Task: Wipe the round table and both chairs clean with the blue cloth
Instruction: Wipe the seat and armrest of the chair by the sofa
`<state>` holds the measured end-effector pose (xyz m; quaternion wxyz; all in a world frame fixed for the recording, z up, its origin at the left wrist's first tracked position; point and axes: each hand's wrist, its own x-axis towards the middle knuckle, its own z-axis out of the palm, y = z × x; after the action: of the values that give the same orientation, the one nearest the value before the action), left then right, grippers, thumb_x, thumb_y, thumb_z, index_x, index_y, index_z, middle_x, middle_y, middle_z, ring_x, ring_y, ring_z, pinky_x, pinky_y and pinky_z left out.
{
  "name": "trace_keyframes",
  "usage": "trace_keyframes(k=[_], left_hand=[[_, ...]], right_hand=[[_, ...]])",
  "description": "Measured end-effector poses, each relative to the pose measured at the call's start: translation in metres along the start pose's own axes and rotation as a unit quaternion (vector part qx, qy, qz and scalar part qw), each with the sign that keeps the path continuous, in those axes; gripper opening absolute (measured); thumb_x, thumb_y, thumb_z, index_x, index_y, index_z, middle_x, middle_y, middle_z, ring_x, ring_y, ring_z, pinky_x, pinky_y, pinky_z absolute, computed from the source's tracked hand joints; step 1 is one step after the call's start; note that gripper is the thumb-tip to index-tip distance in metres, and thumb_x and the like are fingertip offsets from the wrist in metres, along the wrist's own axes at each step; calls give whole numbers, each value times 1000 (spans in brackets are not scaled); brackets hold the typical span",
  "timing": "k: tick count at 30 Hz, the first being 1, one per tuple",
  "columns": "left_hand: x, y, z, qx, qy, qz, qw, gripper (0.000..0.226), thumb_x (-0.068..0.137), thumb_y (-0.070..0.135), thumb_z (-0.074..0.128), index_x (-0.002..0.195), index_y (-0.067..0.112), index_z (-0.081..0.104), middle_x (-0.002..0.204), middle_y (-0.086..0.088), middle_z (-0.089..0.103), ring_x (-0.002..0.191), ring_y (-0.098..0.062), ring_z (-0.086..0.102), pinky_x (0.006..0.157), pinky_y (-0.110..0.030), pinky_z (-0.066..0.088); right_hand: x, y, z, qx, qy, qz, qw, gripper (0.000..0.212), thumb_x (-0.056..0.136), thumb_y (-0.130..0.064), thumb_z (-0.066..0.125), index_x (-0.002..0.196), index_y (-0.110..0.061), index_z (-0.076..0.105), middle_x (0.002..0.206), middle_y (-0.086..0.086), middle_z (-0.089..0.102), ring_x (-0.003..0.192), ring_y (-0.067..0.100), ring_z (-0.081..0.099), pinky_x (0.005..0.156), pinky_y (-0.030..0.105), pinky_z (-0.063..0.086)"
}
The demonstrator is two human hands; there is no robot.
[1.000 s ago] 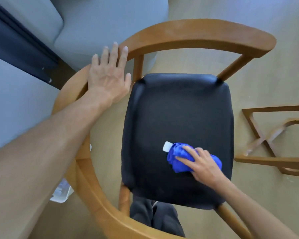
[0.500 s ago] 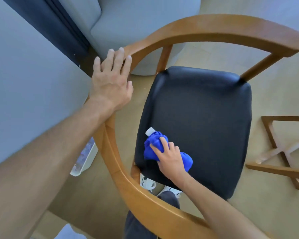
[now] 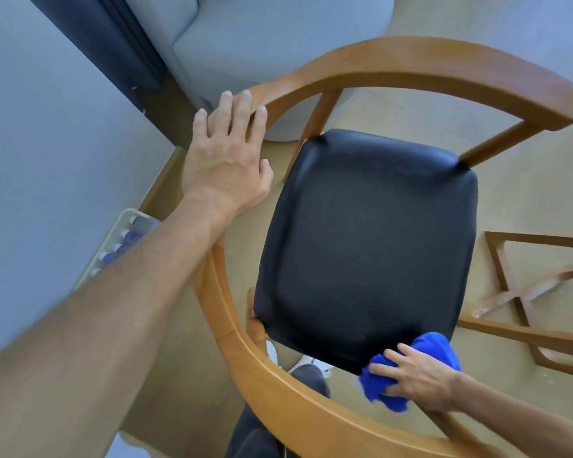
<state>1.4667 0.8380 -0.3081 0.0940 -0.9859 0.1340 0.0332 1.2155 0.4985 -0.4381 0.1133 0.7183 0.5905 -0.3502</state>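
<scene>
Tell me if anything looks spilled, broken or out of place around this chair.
Nothing stands out. The chair stands intact and its black seat shows no spill or tear. The left hand rests flat on the rail; the right hand holds the blue cloth at the seat's near corner.

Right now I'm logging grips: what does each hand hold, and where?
Right hand grips the bunched blue cloth around its middle; left hand holds nothing, resting flat on the chair's armrest.

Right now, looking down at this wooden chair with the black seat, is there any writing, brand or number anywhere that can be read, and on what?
None can be read.
Blue wiping cloth: no label showing.
Black padded seat and curved wooden chair frame: no marks.
Small blue-capped bottles in the white tray on the floor: too small and blurred to tell.
</scene>
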Motion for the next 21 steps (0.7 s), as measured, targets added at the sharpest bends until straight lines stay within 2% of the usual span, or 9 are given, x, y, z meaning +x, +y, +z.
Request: trace_keyframes(k=[2, 5, 8, 10, 13, 15, 17, 20, 21], left_hand=[[0, -1, -1, -3, 5, 3, 1000, 67, 90, 37, 39, 149, 8, 22, 156, -18, 18, 144, -37, 17, 112, -56, 22], [-1, -1, -2, -5, 2, -1, 1000, 68, 90, 37, 38, 149, 9, 21, 157, -17, 16, 144, -36, 15, 113, -55, 22], [0, 0, -1, -8, 5, 3, 1000, 67, 90, 36, 37, 149, 10, 21, 157, -16, 16, 144, -36, 15, 113, -55, 21], [0, -1, -1, -10, 5, 3, 1000, 66, 90, 35, 37, 149, 9, 21, 157, -17, 17, 144, -36, 15, 112, -56, 22], [0, 0, -1, -9, 6, 3, 1000, 66, 90, 34, 38, 148, 8, 22, 157, -17, 17, 144, -37, 15, 112, -56, 22], [0, -1, -1, -6, 5, 3, 1000, 66, 89, 34, 38, 148, 8, 21, 157, -17, 17, 144, -37, 16, 111, -56, 22], [0, -2, -1, -6, 7, 4, 1000, 67, 89, 34, 38, 148, 9, 22, 156, -18, 18, 144, -38, 17, 111, -56, 23], [-1, -2, -2, -6, 7, 9, 1000, 66, 88, 35, 38, 148, 9, 23, 156, -18, 20, 143, -38, 19, 110, -56, 25], [-1, -2, -2, -7, 6, 6, 1000, 67, 88, 34, 38, 147, 9, 23, 155, -18, 20, 143, -38, 19, 110, -56, 25]], right_hand=[[49, -4, -28, 4, 71, -2, 997, 48, 56, -36, 80, 99, -45, 61, 127, -7, 51, 86, 21, 57, 67, 27, 49], [136, 6, -90, 30, 178, 40, 983, 36, 70, -31, 73, 102, -44, 62, 131, -5, 51, 91, 21, 55, 71, 30, 48], [163, 23, -120, 73, 224, 119, 965, 40, 67, -26, 71, 103, -43, 64, 126, -5, 55, 86, 21, 55, 67, 31, 46], [160, 28, -117, 148, 265, 212, 929, 48, 61, -14, 70, 103, -37, 67, 122, -1, 59, 81, 25, 55, 62, 34, 45], [178, 49, -138, 224, 312, 367, 847, 51, 66, -2, 64, 111, -27, 66, 124, 7, 58, 83, 32, 52, 64, 38, 43], [196, 59, -157, 225, 306, 404, 832, 47, 71, -3, 60, 112, -25, 64, 126, 7, 55, 86, 32, 51, 66, 38, 41], [202, 52, -161, 207, 298, 408, 838, 44, 67, -7, 65, 106, -26, 66, 122, 6, 58, 81, 30, 52, 63, 36, 41], [190, 7, -136, 162, 241, 269, 918, 47, 55, -24, 77, 100, -34, 68, 120, 1, 59, 80, 26, 56, 62, 33, 44], [180, -5, -124, 166, 218, 227, 935, 47, 54, -29, 79, 99, -36, 68, 120, -1, 60, 80, 24, 56, 62, 31, 44]])
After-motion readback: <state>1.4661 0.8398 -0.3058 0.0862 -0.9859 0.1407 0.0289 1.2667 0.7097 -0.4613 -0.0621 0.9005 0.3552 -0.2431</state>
